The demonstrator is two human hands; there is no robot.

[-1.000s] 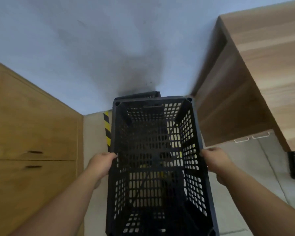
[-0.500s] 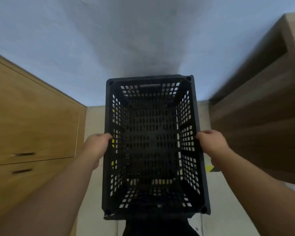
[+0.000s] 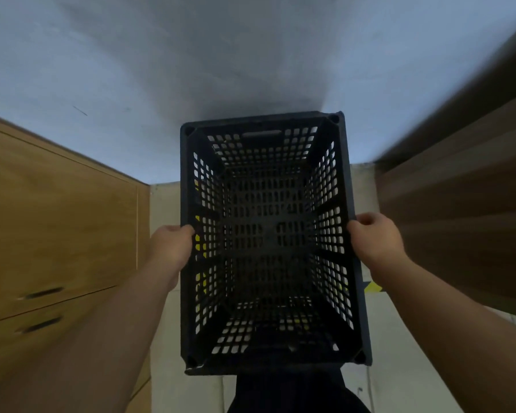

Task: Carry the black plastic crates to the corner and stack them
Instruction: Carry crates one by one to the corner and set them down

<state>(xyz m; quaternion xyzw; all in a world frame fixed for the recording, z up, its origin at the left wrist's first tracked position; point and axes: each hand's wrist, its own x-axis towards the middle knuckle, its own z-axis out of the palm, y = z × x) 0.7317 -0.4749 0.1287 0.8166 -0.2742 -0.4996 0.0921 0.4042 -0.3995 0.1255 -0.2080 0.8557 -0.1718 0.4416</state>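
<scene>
A black perforated plastic crate [image 3: 265,234] fills the middle of the head view, seen from above with its open top toward me. My left hand [image 3: 172,248] grips its left long rim at mid-length. My right hand [image 3: 376,239] grips the right long rim opposite. The crate's far end lies close to the pale wall. What is beneath the crate is hidden; dark slots show through its floor, so I cannot tell whether another crate lies under it.
A wooden cabinet [image 3: 57,222] with two drawer slots stands at the left. A wooden table side [image 3: 459,219] rises at the right, blurred. Yellow-black floor tape [image 3: 373,287] shows by the right wrist. A narrow strip of beige floor [image 3: 164,198] runs on each side of the crate.
The view has swung left and forward. The crate has moved toward the wall between cabinet and table. The second crate seen behind it a second ago is no longer visible. Both hands keep their hold.
</scene>
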